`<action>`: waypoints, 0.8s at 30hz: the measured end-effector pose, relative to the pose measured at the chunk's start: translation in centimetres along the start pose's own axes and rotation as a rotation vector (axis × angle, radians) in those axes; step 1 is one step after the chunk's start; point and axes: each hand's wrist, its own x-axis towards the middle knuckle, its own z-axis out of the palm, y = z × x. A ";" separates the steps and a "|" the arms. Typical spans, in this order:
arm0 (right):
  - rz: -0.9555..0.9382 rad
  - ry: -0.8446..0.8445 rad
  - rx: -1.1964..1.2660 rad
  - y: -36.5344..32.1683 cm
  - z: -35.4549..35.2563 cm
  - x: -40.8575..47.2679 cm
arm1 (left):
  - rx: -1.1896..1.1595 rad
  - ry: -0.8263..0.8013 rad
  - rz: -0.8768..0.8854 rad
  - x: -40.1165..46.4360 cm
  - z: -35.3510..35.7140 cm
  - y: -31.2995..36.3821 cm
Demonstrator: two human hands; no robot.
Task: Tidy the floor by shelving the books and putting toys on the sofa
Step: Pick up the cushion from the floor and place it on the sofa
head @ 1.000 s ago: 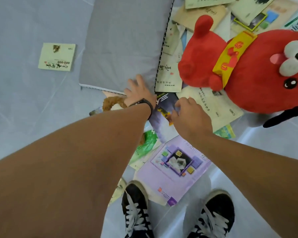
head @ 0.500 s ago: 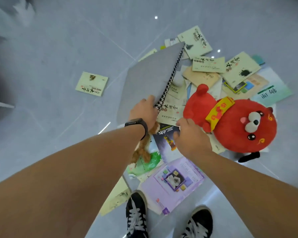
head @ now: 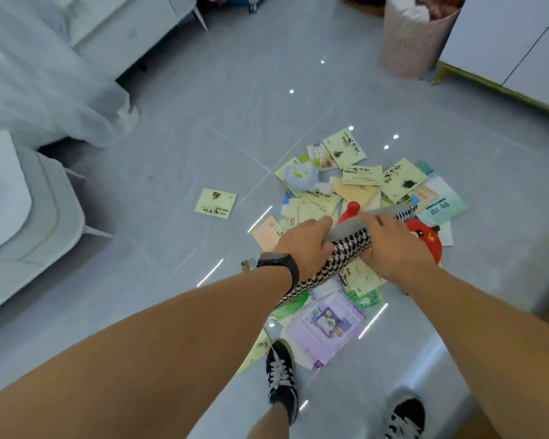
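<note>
Head view. Both hands hold a flat cushion edge-on above the book pile: grey fabric face, black-and-white houndstooth edge running from near left to far right. Left hand, black band on the wrist, grips the near-left part, fingers curled over the grey face. Right hand grips the right part, thumb on the grey face, fingers wrapped under.

Books lie scattered and overlapping on glossy grey floor tiles: thin pale-green paperbacks, peach and teal covers, a lilac one near the black sneakers. One green book lies apart to the left. A red plush shows partly behind the right hand. A pale blue plush sits on the far side of the pile.

Far left, a grey sofa. Far right, a pink perforated basket.
</note>
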 end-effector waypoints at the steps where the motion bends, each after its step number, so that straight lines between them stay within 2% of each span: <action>1: 0.005 -0.009 -0.015 0.7 -0.6 -1.9 | -0.017 -0.021 0.025 -1.6 -0.5 1.3; 4: 0.013 -0.044 -0.078 3.3 -1.4 -7.6 | -0.042 -0.058 0.106 -5.4 -1.3 5.3; 8: 0.044 -0.019 -0.115 7.2 -2.5 -15.7 | 0.038 -0.098 0.142 -10.1 -1.6 11.1; 14: 0.046 0.090 0.054 11.2 -7.1 -26.2 | 0.204 -0.063 0.107 -15.3 -1.7 19.9; 19: 0.120 0.125 0.115 17.4 -11.3 -33.7 | 0.482 -0.174 0.301 -16.2 -0.4 30.6; 24: 0.218 0.219 0.133 24.7 -12.0 -38.0 | 0.656 -0.157 0.458 -13.5 2.8 38.9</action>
